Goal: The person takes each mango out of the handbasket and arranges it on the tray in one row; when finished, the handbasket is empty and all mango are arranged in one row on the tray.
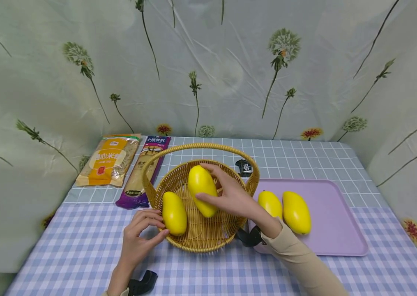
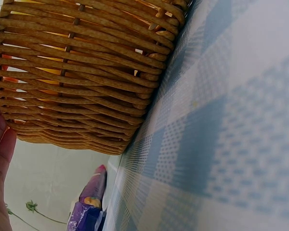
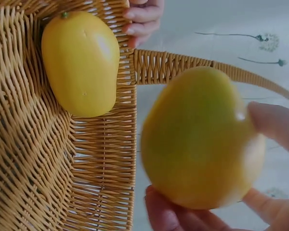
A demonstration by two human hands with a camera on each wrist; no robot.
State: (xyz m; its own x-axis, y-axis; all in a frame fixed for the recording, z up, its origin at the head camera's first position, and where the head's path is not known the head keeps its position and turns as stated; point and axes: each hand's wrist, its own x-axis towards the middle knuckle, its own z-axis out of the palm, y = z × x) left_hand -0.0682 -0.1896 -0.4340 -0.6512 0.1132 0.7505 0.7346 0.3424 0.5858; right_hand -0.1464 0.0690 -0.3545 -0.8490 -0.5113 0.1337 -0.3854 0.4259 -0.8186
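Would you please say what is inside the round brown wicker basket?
One yellow mango lies inside; from above, the right hand and its held yellow mango hide part of the woven floor.

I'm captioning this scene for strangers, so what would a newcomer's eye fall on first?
Most striking is the bright yellow, oval mango-like fruit that the right hand holds over the round, tan woven basket with its tall arched handle. A second yellow fruit sits inside, at the basket's left. Next comes the flat, lilac rectangular tray on the right, bearing two more yellow fruits.
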